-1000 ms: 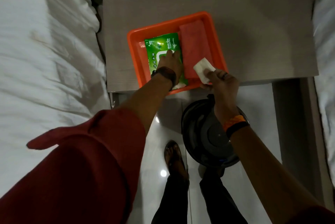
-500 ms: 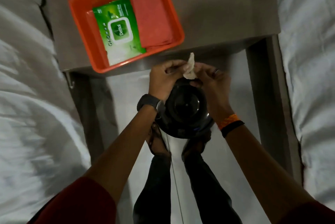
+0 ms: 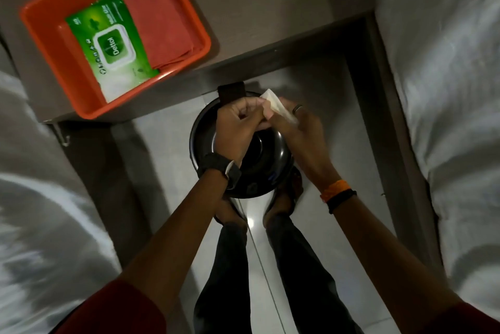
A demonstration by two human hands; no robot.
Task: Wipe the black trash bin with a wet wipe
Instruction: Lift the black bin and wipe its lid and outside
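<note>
A round black trash bin (image 3: 266, 163) with a glossy lid stands on the pale floor just in front of my feet. Above its lid, my left hand (image 3: 238, 125) and my right hand (image 3: 296, 130) both pinch a small folded white wet wipe (image 3: 276, 105). The wipe is held in the air between the fingertips, apart from the lid. A green pack of wet wipes (image 3: 111, 44) lies in an orange tray (image 3: 54, 63) on the bedside table.
A folded red cloth (image 3: 157, 20) also lies in the tray. The grey bedside table (image 3: 265, 6) overhangs the bin's far edge. White beds (image 3: 443, 84) flank the narrow floor strip on both sides. My sandalled feet (image 3: 281, 204) stand directly behind the bin.
My left hand left the wipes pack and joined my right hand on the wipe. Both hands came down from the tray to above the bin lid, and my view tilted downward.
</note>
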